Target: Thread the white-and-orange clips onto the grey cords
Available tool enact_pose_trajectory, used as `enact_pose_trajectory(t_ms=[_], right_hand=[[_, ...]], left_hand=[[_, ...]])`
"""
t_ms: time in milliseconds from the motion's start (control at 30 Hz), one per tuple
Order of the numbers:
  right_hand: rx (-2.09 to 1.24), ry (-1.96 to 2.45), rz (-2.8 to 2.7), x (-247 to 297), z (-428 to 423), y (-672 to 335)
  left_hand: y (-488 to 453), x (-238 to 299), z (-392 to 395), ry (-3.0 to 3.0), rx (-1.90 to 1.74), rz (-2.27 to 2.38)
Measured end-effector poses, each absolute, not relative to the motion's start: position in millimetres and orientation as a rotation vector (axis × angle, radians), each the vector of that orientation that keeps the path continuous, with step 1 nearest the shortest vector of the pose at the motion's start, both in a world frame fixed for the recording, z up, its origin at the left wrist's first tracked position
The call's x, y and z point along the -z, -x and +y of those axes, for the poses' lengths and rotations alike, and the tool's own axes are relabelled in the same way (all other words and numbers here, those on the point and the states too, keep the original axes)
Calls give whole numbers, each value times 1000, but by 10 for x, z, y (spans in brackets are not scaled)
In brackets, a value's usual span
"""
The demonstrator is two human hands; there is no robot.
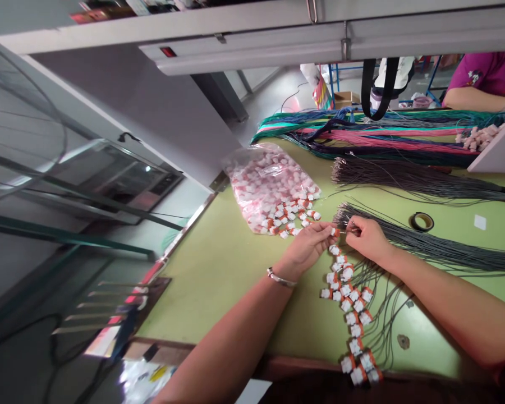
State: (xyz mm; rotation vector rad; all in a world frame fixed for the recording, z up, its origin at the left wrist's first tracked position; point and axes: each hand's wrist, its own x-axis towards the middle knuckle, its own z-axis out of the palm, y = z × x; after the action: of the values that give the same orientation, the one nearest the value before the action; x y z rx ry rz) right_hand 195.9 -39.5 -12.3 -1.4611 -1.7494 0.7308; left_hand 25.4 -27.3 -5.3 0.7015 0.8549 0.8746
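Over a green tabletop [219,264] (shelf [235,20] overhead), left hand [307,246] pinches connector [334,232], right hand [368,240] wire [342,232].

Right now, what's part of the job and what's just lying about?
Job, likely: left hand holding a connector; right hand, apparently pinching a wire; connector bag; nearer dark wire bundle; wired connectors.
Apparently idle: tape roll; white square; coloured wires.
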Motion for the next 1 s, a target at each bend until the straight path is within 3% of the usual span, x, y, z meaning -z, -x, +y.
enact_pose_trajectory(t_ms=[333, 1000], right_hand=[[-593, 1475, -1882, 124, -445, -1970], [-820, 1463, -1731, 206, -361, -1985]], left_hand=[[-316, 33, -307, -757, -966, 1015], [-360, 58, -278, -779, -906, 958]])
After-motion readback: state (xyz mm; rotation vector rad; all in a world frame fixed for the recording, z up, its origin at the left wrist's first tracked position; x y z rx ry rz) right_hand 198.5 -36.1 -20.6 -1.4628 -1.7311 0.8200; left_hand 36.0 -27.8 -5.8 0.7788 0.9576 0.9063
